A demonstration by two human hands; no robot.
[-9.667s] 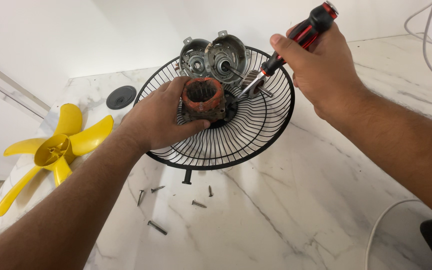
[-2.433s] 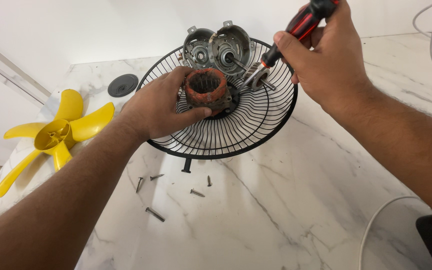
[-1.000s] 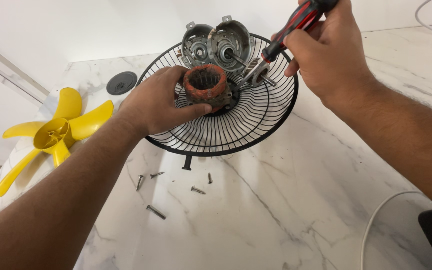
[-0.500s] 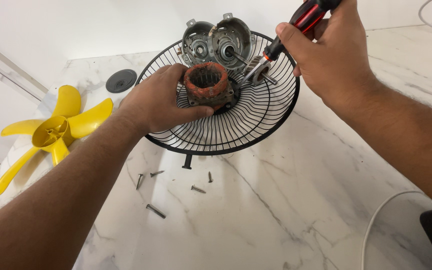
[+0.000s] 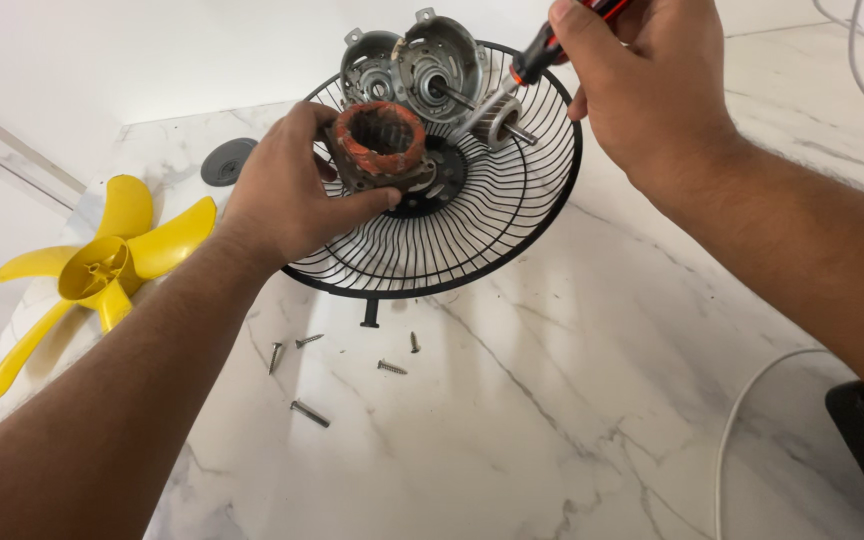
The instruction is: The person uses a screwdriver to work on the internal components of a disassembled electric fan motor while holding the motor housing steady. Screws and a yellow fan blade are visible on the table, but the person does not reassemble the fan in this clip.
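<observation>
A white marble tabletop (image 5: 592, 400) carries a black wire fan guard (image 5: 512, 240), a yellow fan blade (image 5: 102, 270), a grey round cap (image 5: 227, 161), loose screws (image 5: 309, 412) and a white cable (image 5: 752, 400).

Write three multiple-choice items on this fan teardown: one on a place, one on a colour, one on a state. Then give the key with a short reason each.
1. Where does the fan blade lie?
A. On the marble table, left of the black wire guard
B. Inside the guard
C. In the right hand

2. What colour is the fan blade?
A. Blue
B. Yellow
C. White

3. What is the left hand doing?
A. Resting flat on the table
B. Picking up a screw
C. Gripping the motor stator with its reddish winding

Key:
1 A: the blade rests on the table, apart from the guard.
2 B: all its vanes and hub are yellow.
3 C: its fingers close around the stator above the guard, while the right hand holds a screwdriver; the loose screws lie untouched.
</observation>
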